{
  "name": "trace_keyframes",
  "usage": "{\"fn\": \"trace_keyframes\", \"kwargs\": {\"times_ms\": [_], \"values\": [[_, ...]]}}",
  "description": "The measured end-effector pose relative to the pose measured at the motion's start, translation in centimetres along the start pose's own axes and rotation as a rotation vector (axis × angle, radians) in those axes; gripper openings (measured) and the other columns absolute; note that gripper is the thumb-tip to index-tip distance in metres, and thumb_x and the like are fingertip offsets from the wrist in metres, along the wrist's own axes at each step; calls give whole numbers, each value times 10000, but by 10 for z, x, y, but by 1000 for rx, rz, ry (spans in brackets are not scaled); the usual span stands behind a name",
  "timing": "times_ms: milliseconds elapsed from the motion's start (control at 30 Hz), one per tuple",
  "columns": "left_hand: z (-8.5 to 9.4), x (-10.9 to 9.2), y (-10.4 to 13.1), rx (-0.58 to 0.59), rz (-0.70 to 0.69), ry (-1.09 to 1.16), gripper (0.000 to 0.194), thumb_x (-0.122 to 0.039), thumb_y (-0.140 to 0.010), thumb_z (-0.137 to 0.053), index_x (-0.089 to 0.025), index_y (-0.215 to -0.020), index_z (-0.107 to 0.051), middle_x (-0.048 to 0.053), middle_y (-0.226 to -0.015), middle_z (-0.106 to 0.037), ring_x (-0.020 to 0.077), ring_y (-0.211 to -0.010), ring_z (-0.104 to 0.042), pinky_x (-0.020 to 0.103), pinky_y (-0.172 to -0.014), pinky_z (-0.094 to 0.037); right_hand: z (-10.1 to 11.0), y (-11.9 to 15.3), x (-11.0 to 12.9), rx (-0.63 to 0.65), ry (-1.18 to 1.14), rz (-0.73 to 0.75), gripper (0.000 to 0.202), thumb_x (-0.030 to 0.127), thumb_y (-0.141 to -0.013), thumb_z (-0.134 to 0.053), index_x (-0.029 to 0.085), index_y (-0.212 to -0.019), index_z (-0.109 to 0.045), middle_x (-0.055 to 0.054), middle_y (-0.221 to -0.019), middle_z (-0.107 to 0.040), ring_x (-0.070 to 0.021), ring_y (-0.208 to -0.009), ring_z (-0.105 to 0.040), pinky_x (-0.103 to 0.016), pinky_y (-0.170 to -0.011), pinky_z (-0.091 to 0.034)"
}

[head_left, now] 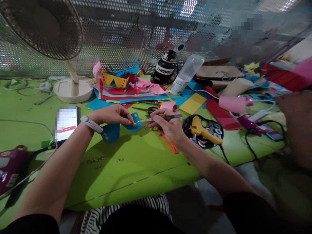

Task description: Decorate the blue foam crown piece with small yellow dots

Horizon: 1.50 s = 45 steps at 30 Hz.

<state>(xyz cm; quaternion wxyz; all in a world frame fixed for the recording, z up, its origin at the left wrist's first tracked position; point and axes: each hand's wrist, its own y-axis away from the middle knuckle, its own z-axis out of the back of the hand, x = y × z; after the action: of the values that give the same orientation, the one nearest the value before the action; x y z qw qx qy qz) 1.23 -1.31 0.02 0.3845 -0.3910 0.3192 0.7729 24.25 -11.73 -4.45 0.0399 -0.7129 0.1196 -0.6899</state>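
My left hand (117, 114) is closed, its thumb and fingertips pinching the edge of a blue paper piece (135, 126) that carries small yellow squares. Metal tweezers (146, 120) lie in my right hand (169, 125), their tips pointing left at a tiny yellow bit by my left fingertips. Another part of blue paper (110, 132), also with yellow squares, shows below my left wrist; whether it joins the held piece is hidden. Dark-handled scissors (152, 110) rest behind my right hand. Orange-red strips (172, 143) lie beneath my right wrist.
A yellow glue gun (204, 131) rests on a black patterned mat at the right. Behind are stacked coloured papers (131, 95), a black bottle (164, 69) and a clear bottle (187, 74). A phone (67, 122) and fan (74, 88) stand left. Another person's arm (297, 126) reaches in at far right.
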Motion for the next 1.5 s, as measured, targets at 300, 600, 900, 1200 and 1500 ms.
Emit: {"fn": "trace_keyframes", "kwargs": {"times_ms": [300,600,900,1200,1500], "values": [[1,4,1,-21,-94,138,336,-306,-711,-753,-190,-976,-584,29,-994,-684,159,-904,-655,263,-775,-495,9,-5,10,-126,-48,85,227,395,-751,-772,228,-826,-637,18,-762,-683,-172,-702,-727,-275,-591,-594],[-1,4,2,-24,19,162,583,-329,-718,-751,-236,-1191,-424,-13,-898,-688,175,-872,-674,268,-756,-488,8,-7,1,-94,-88,63,221,381,-754,-778,226,-834,-643,31,-722,-679,-147,-629,-711,-279,-598,-617],[-1,4,0,-12,6,188,610,-312,-728,-763,-217,-1240,-445,8,-937,-696,183,-899,-670,278,-783,-477,9,-11,-4,-91,-58,96,251,398,-765,-768,207,-836,-621,38,-706,-667,-150,-572,-702,-291,-556,-614],[-1,1,-2,99,-102,149,279,-313,-797,-691,-178,-1022,-599,30,-1014,-687,159,-930,-635,285,-850,-463,10,-10,-5,-101,-28,114,234,399,-776,-753,213,-835,-624,29,-737,-665,-152,-620,-709,-282,-568,-606],[-1,2,-1,60,-112,107,254,-311,-804,-679,-173,-998,-593,21,-973,-670,150,-898,-625,270,-830,-456,7,-8,-5,-110,-38,114,239,397,-766,-762,208,-839,-635,27,-727,-679,-153,-619,-713,-262,-543,-596]]}}
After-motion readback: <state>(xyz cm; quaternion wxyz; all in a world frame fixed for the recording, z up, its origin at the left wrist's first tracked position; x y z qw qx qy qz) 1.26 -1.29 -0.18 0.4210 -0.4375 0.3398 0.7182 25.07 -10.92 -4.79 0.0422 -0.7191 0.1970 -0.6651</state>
